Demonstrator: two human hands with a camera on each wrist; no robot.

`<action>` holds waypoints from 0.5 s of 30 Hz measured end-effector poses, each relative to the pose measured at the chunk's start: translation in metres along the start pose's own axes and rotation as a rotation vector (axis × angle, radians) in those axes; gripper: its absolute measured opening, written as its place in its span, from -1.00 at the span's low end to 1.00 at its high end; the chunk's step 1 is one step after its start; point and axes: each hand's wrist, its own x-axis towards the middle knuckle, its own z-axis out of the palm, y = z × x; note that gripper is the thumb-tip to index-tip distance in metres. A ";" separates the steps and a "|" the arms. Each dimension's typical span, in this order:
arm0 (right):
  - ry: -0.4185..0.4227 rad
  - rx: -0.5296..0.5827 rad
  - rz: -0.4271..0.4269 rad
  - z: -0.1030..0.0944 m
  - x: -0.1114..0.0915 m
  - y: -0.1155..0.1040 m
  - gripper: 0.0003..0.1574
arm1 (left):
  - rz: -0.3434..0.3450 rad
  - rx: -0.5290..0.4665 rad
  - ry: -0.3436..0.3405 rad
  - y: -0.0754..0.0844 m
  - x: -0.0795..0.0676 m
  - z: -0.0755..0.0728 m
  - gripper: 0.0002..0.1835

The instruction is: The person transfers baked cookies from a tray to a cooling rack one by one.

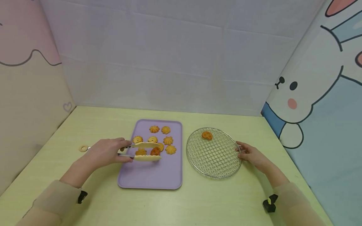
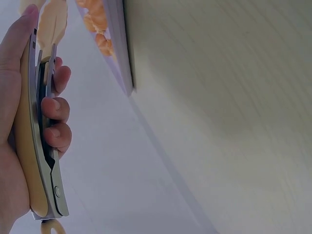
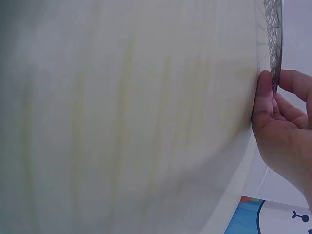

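My left hand grips a pair of tongs with cream scalloped tips and metal-edged handles. Their spread tips reach over the purple tray, one on each side of a dark orange cookie and a golden cookie in the head view. At the right, my right hand pinches the rim of a round wire rack between thumb and fingers. One dark orange pretzel-shaped cookie lies near the rack's far edge. In the right wrist view, the rack's rim shows edge-on.
Several golden cookies lie on the tray's far half. The tongs' ring end sticks out left of my left hand. A pale wooden table carries everything, with a white backdrop behind and printed panels at the sides.
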 end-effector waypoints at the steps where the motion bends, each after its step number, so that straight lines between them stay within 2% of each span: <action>1: 0.000 -0.002 -0.001 0.000 0.000 0.000 -0.20 | 0.001 -0.001 0.008 0.000 0.001 -0.001 -0.30; 11: 0.003 -0.004 0.009 0.001 0.000 -0.002 -0.19 | 0.009 -0.005 0.044 0.011 0.011 -0.010 -0.33; 15: 0.004 -0.001 0.006 0.002 -0.002 -0.004 -0.20 | -0.008 -0.016 0.035 0.015 0.016 -0.014 -0.32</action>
